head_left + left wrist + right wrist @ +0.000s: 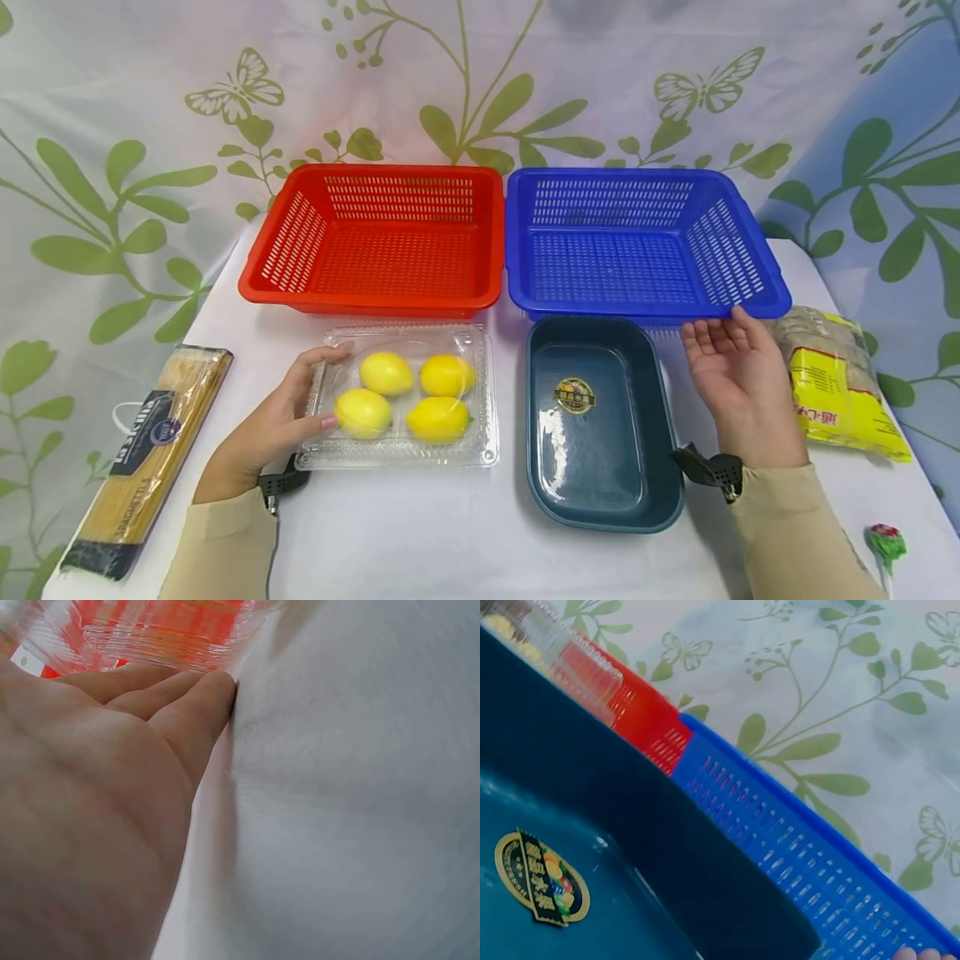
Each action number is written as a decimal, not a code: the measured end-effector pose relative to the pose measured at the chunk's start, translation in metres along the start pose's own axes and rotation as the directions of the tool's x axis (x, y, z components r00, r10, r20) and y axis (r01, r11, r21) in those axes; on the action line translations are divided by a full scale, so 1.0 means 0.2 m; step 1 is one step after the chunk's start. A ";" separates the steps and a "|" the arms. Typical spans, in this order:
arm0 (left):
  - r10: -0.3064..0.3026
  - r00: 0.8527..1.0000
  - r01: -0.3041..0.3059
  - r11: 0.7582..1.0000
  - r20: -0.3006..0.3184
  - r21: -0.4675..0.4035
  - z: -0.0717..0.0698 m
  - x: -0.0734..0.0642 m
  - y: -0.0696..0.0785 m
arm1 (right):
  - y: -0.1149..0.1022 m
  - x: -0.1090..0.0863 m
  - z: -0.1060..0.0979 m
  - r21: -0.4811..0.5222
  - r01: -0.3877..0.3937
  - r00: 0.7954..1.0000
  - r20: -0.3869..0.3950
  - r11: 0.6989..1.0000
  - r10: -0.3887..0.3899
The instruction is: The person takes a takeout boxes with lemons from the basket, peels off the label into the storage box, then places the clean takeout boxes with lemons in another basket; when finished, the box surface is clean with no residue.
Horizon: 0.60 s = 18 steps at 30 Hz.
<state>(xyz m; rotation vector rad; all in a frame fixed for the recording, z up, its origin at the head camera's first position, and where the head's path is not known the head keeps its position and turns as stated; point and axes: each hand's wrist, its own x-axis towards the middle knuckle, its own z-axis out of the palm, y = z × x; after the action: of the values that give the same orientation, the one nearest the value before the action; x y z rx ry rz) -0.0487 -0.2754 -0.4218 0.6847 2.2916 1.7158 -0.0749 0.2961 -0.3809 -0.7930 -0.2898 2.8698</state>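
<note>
Beige sleeves [225, 537] extend over a white table [397, 542], the left hand [273, 417] gripping the left edge of a clear container [405, 457] of lemons [386, 372]; the right hand [746, 392], palm up, fingers relaxed, is at a blue basket [607, 265].

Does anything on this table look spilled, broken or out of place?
Nothing clearly stands out: no spill or damage shows, and the lemons sit inside their clear container. At most, the spaghetti pack lies slanted at left.
</note>
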 end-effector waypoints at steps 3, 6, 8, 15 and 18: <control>0.004 1.000 -0.004 1.000 0.001 -0.002 0.00 0.00 0.00 | 0.01 0.01 -0.01 0.024 -0.016 1.000 0.022 1.000 0.016; 0.008 1.000 -0.008 1.000 0.003 -0.001 0.00 0.00 0.00 | 0.01 0.01 -0.01 0.062 -0.010 0.999 0.033 0.998 0.008; 0.010 1.000 -0.010 1.000 0.005 -0.004 0.00 0.00 0.00 | 0.01 0.02 -0.01 0.092 -0.005 0.999 0.042 0.996 0.001; -0.008 1.000 0.008 1.000 -0.001 -0.005 0.00 0.00 -0.01 | 0.02 0.02 -0.03 0.139 0.002 0.998 0.063 0.990 -0.011; -0.007 1.000 0.007 1.000 -0.001 -0.009 0.00 0.00 -0.01 | 0.01 0.02 -0.03 0.143 0.000 0.997 0.075 0.990 -0.011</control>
<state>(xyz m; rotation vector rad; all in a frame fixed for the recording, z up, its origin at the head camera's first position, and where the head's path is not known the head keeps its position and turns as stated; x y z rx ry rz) -0.0497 -0.2762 -0.4235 0.6728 2.2833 1.7225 -0.0766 0.2952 -0.3883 -0.6584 -0.0931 2.8799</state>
